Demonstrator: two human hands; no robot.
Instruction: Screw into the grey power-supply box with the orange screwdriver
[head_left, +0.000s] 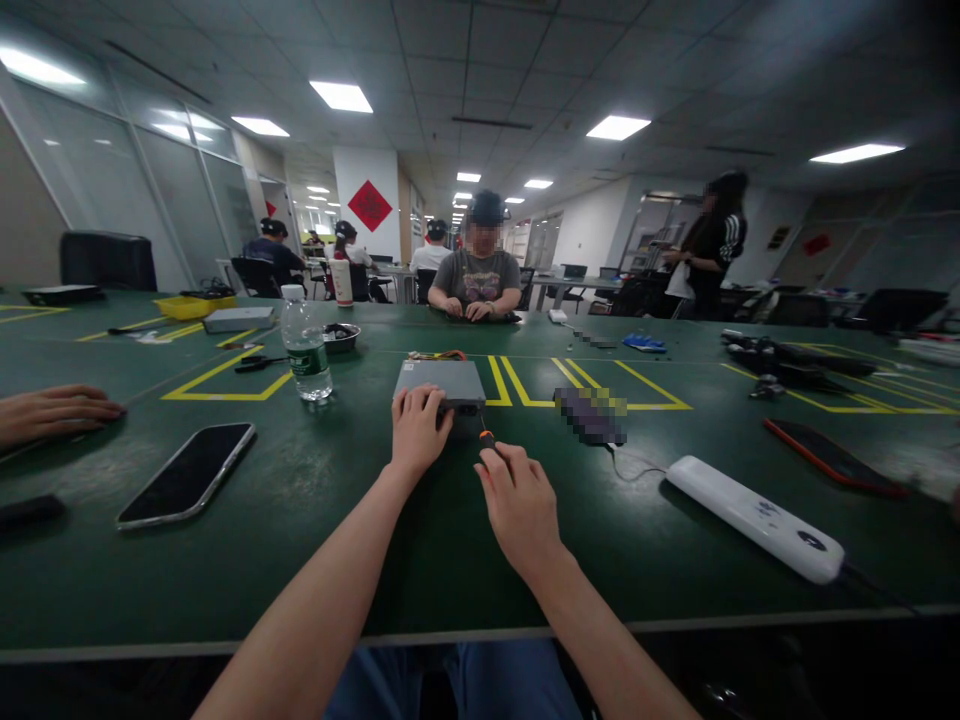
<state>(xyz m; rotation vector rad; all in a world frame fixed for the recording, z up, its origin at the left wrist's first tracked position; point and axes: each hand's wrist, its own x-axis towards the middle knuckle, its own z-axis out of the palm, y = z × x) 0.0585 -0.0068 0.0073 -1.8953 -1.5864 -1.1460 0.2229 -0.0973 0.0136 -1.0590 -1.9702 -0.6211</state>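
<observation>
A flat grey metal box [441, 382] lies on the green table [315, 560] in front of me. My left hand [417, 430] grips the box's near left edge, fingers curled over its top. My right hand [517, 500] is closed round a small screwdriver [487, 439] with an orange-and-black handle. The screwdriver's tip points at the box's near right side. Coloured wires [437, 355] show behind the box.
A smartphone [187, 472] lies at the left, a water bottle [306, 346] behind it. A white power bank [754, 517] with cable and a red-edged phone [832, 458] lie at the right. Another person's hand [52, 412] rests at far left. A person [478, 270] sits opposite.
</observation>
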